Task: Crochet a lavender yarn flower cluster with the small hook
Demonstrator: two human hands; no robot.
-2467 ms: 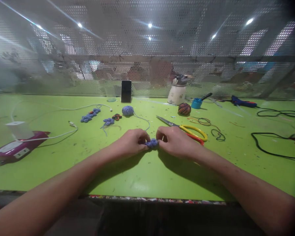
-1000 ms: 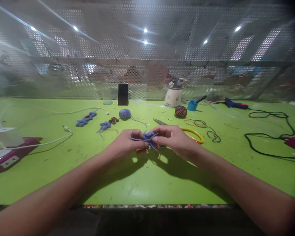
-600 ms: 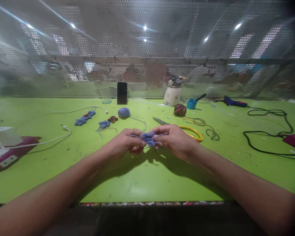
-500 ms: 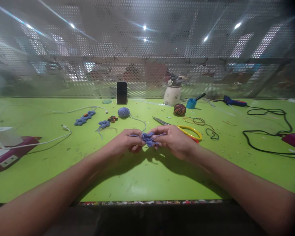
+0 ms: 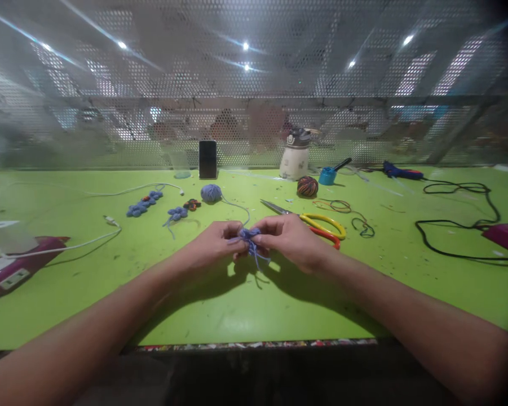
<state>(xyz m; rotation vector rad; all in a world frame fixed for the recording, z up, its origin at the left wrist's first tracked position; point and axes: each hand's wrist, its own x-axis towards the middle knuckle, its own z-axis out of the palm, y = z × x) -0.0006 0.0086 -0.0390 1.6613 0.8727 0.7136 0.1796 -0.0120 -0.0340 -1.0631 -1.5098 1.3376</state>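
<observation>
Between my hands is a small blue crocheted yarn piece (image 5: 250, 234) with loose ends dangling from it. My left hand (image 5: 220, 241) pinches its left side, and the fingers of my right hand (image 5: 294, 239) are closed on its right side. A blue yarn ball (image 5: 211, 193) lies beyond, its strand running toward my left hand. Scissors (image 5: 327, 224) with yellow and orange handles rest just past my right hand, blades pointing left. Left of the ball are a blue yarn flower (image 5: 177, 213), a dark orange-and-black flower (image 5: 191, 204) and a row of joined blue flowers (image 5: 144, 203).
At the back of the green table (image 5: 220, 321) stand a phone (image 5: 207, 160), a clear cup (image 5: 181, 166), a jug-like bottle (image 5: 295, 157) and a blue pot (image 5: 327, 176). A multicoloured yarn ball (image 5: 307, 186) is nearby. Glue gun (image 5: 401, 171) and cords lie right; a power strip (image 5: 23, 265) left.
The blue piece has turned in my fingers, and its loose ends now hang down toward me. My right hand has shifted slightly left, showing more of the orange scissor handle.
</observation>
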